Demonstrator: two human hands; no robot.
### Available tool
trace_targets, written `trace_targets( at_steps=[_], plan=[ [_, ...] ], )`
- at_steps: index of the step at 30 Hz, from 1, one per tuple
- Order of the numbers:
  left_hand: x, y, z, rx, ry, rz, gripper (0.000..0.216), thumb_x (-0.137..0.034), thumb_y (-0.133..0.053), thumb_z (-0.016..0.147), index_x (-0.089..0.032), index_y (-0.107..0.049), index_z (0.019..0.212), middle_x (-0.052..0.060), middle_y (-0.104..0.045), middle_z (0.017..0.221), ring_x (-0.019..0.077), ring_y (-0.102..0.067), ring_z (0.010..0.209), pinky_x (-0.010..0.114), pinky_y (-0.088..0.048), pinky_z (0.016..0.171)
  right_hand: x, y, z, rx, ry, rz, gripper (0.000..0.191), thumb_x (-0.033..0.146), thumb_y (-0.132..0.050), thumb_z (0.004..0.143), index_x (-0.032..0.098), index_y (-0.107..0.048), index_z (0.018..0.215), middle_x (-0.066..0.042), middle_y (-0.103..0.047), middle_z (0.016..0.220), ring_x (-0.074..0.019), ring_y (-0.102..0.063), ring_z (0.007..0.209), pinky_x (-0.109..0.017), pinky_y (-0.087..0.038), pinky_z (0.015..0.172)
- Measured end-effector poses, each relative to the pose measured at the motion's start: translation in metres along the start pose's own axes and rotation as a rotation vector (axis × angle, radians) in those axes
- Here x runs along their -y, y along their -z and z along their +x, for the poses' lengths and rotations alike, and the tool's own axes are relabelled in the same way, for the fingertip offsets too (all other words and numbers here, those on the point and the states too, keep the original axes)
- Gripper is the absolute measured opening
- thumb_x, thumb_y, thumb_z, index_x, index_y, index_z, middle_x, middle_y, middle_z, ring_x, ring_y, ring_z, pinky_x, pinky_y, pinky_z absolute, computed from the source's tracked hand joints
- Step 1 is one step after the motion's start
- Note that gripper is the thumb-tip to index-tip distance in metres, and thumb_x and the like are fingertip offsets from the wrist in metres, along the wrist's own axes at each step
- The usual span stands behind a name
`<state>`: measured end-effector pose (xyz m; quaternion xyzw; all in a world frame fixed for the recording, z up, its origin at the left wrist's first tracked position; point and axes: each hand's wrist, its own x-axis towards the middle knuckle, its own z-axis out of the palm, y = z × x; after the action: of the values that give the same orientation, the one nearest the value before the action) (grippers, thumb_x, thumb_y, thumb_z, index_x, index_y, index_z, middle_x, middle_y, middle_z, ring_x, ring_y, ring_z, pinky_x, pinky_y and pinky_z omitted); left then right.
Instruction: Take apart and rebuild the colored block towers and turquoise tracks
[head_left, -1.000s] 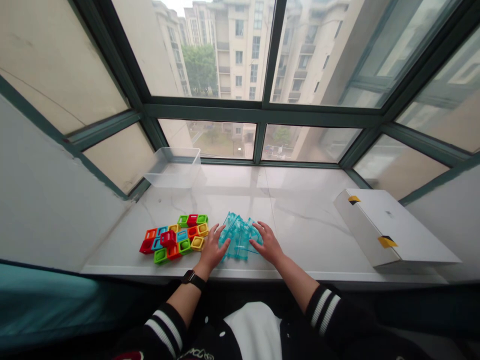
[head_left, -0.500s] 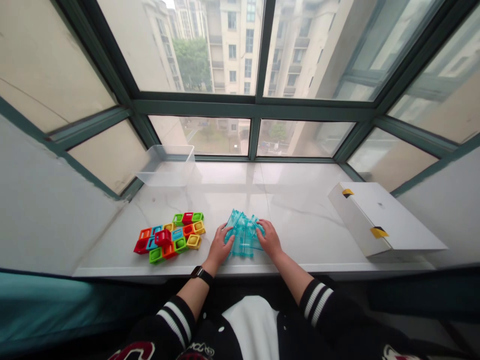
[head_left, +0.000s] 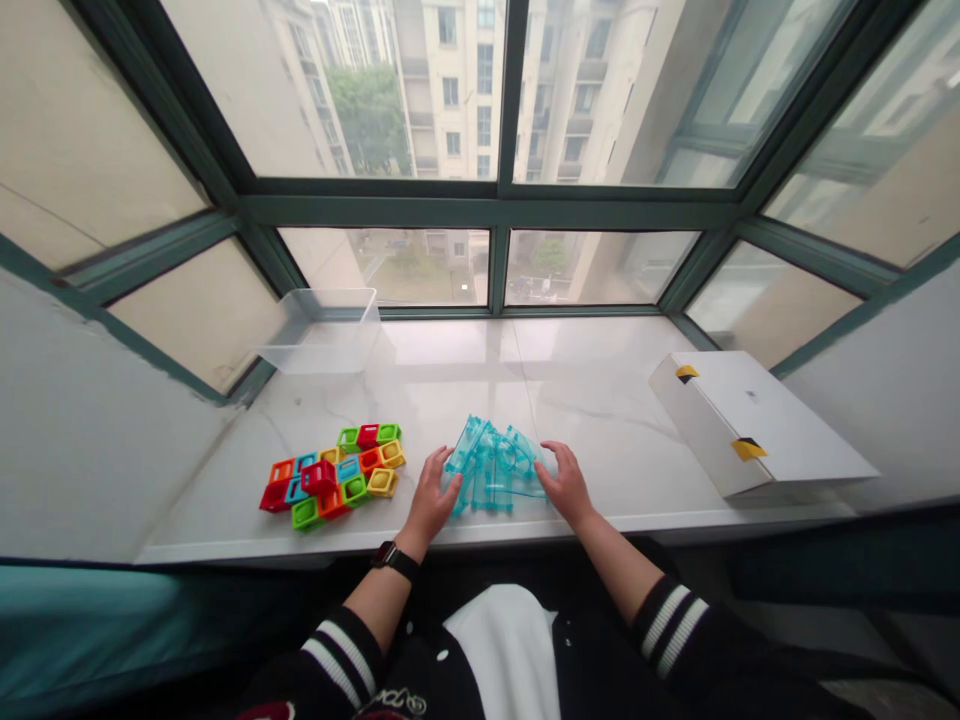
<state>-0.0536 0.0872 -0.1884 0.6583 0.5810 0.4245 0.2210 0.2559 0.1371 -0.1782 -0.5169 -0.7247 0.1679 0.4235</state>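
Between my two hands lies a pile of see-through light-blue plastic pieces [head_left: 492, 476], some long and channel-like, heaped on the white marble sill. My left hand [head_left: 433, 492] is at the left edge of the pile, its thumb and fingers apart, the fingertips close against the blue plastic. On the right side, my right hand [head_left: 567, 484] has its fingers spread, with the thumb and fingertips at the pile's edge. Neither hand is closed around a piece. Left of my left hand sits a group of red, green, yellow, orange and blue block pieces [head_left: 330, 505].
A clear plastic bin [head_left: 319, 358] stands at the back left by the window. At the right lies a white box [head_left: 780, 420] with yellow-and-black tabs. The sill's front edge [head_left: 645, 526] runs just before my body, and window frames [head_left: 420, 212] bound the back.
My right hand has moved outward to the right, and the blue pieces on that side have spread a little. My left hand stays by the pile. The view has shifted slightly.
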Motion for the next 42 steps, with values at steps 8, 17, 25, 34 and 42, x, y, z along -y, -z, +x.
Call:
trace_targets(
  at_steps=[8, 17, 25, 34, 42],
  plan=[
    [0.003, -0.002, -0.023, 0.030, -0.092, 0.175, 0.061, -0.041, -0.055, 0.104, -0.027, -0.034, 0.160, 0.016, -0.036, 0.167, 0.0334, -0.037, 0.156, 0.059, -0.037, 0.125, -0.004, 0.030, -0.044, 0.252, 0.051, -0.043, 0.033, 0.027, -0.071, 0.088, 0.025, -0.063, 0.120, -0.011, -0.069, 0.126, -0.0318, -0.064, 0.120, -0.053, -0.052, 0.109],
    [0.000, -0.006, -0.020, 0.101, -0.117, 0.290, 0.075, -0.047, -0.067, 0.096, -0.025, -0.034, 0.160, 0.018, -0.036, 0.166, 0.0373, -0.041, 0.152, 0.058, -0.041, 0.122, -0.011, 0.027, -0.043, 0.281, 0.060, -0.067, 0.038, 0.020, -0.063, 0.091, 0.027, -0.066, 0.129, -0.009, -0.073, 0.128, -0.0308, -0.066, 0.121, -0.053, -0.052, 0.109],
    [0.002, -0.008, -0.020, 0.106, -0.126, 0.326, 0.079, -0.045, -0.074, 0.089, -0.026, -0.039, 0.158, 0.017, -0.035, 0.166, 0.0385, -0.040, 0.152, 0.058, -0.042, 0.122, -0.004, 0.020, -0.036, 0.349, 0.030, -0.051, 0.044, 0.010, -0.064, 0.083, 0.026, -0.071, 0.123, -0.009, -0.074, 0.124, -0.0304, -0.065, 0.120, -0.051, -0.051, 0.109],
    [0.001, -0.008, -0.018, 0.094, -0.124, 0.334, 0.076, -0.043, -0.072, 0.089, -0.026, -0.042, 0.156, 0.017, -0.034, 0.166, 0.0388, -0.041, 0.151, 0.058, -0.043, 0.121, 0.001, 0.030, -0.018, 0.489, -0.040, 0.086, 0.046, 0.007, -0.063, 0.079, 0.027, -0.074, 0.119, -0.007, -0.074, 0.123, -0.0277, -0.066, 0.118, -0.048, -0.050, 0.109],
    [-0.002, -0.007, -0.018, 0.095, -0.120, 0.332, 0.077, -0.043, -0.072, 0.090, -0.028, -0.040, 0.157, 0.016, -0.034, 0.166, 0.0386, -0.040, 0.152, 0.058, -0.044, 0.121, -0.008, 0.043, -0.018, 0.497, -0.385, 0.548, 0.037, 0.030, -0.080, 0.080, 0.026, -0.076, 0.116, -0.008, -0.074, 0.123, -0.0280, -0.067, 0.119, -0.051, -0.050, 0.111]
  ],
)
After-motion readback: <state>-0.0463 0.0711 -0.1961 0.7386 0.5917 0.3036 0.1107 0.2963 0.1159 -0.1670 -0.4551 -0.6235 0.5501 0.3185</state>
